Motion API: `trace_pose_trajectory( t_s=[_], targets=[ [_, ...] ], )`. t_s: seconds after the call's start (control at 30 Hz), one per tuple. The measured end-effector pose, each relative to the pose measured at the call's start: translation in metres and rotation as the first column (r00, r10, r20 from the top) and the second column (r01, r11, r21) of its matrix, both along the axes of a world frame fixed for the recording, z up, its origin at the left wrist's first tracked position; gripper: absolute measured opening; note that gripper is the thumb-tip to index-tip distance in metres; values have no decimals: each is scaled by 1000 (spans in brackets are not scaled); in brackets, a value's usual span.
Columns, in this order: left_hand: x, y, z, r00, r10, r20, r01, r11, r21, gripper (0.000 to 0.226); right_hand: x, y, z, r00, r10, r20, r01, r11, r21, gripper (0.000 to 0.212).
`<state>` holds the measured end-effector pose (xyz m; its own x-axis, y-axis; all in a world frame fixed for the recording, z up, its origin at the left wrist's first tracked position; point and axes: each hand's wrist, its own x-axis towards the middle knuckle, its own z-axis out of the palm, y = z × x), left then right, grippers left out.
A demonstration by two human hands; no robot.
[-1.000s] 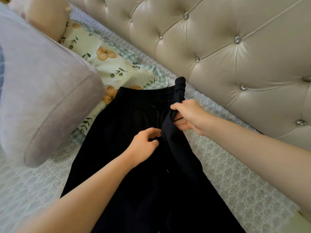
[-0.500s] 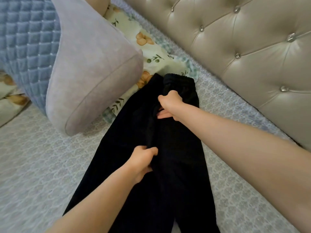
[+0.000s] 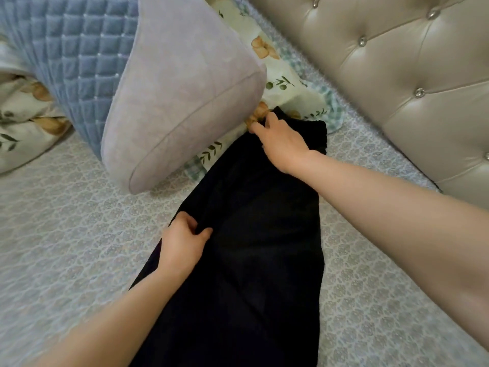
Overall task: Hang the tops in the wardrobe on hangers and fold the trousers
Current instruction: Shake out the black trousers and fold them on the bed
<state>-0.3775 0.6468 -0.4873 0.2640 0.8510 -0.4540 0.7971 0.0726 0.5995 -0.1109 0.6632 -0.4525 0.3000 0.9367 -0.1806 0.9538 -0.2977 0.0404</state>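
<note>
The trousers [image 3: 254, 234] are showing plain black. The bedspread [image 3: 66, 221] is showing pale grey-blue, lace-patterned. The pillow [image 3: 185, 88] is showing lilac, the cushion [image 3: 74, 62] quilted blue, the pillowcase [image 3: 285, 83] cream with orange flowers, the headboard [image 3: 397, 62] beige.

Soft, even daylight, faint shadows, sheen on the headboard [image 3: 397, 75], wide-angle bending at blurred edges

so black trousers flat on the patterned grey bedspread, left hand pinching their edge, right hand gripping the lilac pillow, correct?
One slip. In the head view the right hand grips the waistband corner of the black trousers, not the lilac velvet pillow beside it. The rest stands: trousers on the patterned grey bedspread, left hand pinching their edge.
</note>
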Motion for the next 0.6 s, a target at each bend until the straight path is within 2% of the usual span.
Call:
trace_pose_trajectory(
  t_s=[0.07, 0.1, 0.2, 0.23, 0.33, 0.43, 0.53, 0.6],
  targets=[
    [-6, 2, -3, 1000, 22, 18, -21, 1000, -3, 20, 4, 3, -6, 989, 122, 78, -115, 989, -93, 57],
    [-10, 4, -5, 997, 60, 42, -58, 997, -48, 20, 6, 5, -9, 991, 101, 88, -94, 992, -85, 51],
    [-19, 18, 0, 950, 245, 193, -185, 940, -286, 27, 3, 13, -11, 997, -50, 61, 46, 997, 63, 33],
    [-21, 25, 1, 933, 279, 225, -202, 928, -314, 28, 0, 16, -10, 995, -96, 34, 91, 988, 123, 30],
    [-24, 54, 1, 916, 305, 260, -243, 939, -245, 31, -5, 23, -9, 968, -223, -110, 245, 934, 262, 22],
    [-25, 71, -7, 955, 229, 189, -201, 967, -156, 36, -8, 26, -20, 963, -209, -170, 249, 932, 264, 29],
    [-27, 58, -16, 993, 99, 64, -83, 973, -216, 37, -13, 19, -28, 956, -202, -211, 245, 948, 203, 38],
    [-35, 43, -22, 989, 128, 75, -104, 959, -264, 36, -20, 12, -27, 977, -149, -152, 171, 974, 149, 52]
  ],
)
